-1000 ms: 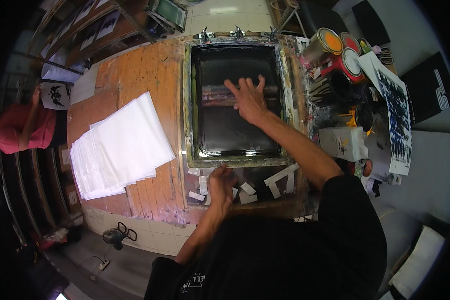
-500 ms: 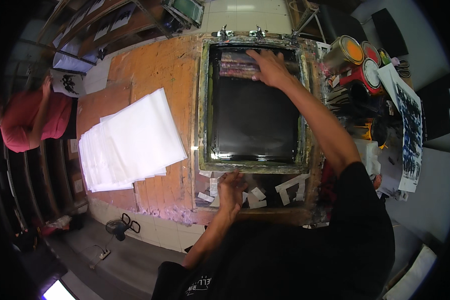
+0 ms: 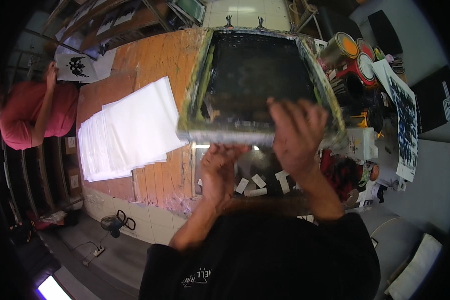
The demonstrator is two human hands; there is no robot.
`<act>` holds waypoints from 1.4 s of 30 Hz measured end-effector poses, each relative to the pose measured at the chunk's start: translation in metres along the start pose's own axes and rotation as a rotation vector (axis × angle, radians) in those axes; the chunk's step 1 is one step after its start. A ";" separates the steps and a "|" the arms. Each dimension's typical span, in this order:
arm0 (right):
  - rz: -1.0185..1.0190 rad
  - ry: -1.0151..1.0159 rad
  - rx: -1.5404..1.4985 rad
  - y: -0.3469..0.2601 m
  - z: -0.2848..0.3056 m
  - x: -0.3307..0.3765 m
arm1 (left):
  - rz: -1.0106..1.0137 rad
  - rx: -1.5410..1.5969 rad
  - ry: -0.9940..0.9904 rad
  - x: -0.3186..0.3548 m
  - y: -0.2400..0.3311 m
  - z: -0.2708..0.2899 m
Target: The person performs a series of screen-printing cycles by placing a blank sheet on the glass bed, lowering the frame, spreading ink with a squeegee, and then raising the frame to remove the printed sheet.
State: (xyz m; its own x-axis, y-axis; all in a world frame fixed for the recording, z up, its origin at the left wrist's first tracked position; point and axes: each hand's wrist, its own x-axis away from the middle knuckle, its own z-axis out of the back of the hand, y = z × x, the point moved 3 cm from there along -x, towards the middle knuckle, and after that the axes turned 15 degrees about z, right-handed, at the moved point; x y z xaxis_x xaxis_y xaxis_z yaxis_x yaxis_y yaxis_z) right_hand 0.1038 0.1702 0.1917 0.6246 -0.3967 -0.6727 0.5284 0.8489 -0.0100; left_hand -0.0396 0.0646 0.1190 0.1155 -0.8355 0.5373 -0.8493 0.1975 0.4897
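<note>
A screen printing frame (image 3: 187, 112) with a dark, ink-coated mesh (image 3: 255, 75) stands tilted, its near edge raised off the table and its far side at the metal clamps (image 3: 260, 22). My left hand (image 3: 217, 172) is under the near edge, fingers bent against the frame left of its middle. Over the near right part of the frame is my right hand (image 3: 297, 135), fingers apart and blurred by motion, with nothing visible in them. Below the frame, a dark glossy base (image 3: 265, 167) carries several white tape pieces (image 3: 242, 185). The squeegee cannot be made out now.
Left of the frame, a fanned stack of white sheets (image 3: 135, 125) lies on the wooden table (image 3: 150, 55). Ink cans (image 3: 341, 46) and a long printed sheet (image 3: 404, 115) are on the right. At far left, another person (image 3: 40, 110) holds a black-patterned sheet (image 3: 76, 69).
The frame's near edge has risen from the base. My right hand has come from the squeegee at the far end to the near right side. The left hand has moved slightly left.
</note>
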 end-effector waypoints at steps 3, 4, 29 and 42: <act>0.109 0.177 0.084 0.038 0.010 -0.044 | -0.160 -0.226 -0.169 -0.048 0.032 0.011; 0.121 0.153 0.110 0.048 0.013 -0.062 | -0.162 -0.503 0.167 -0.063 0.044 0.006; -0.071 0.099 -0.133 0.138 0.017 -0.212 | 0.189 -0.659 0.349 -0.141 0.189 0.137; -0.241 -0.056 -0.262 0.236 0.006 -0.187 | -0.800 -1.484 1.380 -0.076 0.277 0.303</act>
State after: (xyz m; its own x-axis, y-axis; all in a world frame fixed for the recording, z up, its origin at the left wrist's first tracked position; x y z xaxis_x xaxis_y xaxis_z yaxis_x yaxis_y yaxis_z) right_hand 0.1148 0.4425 0.3194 0.5341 -0.6087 -0.5867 0.5033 0.7865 -0.3578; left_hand -0.4400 0.0273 0.0056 0.9151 -0.2602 -0.3079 0.3828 0.8005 0.4612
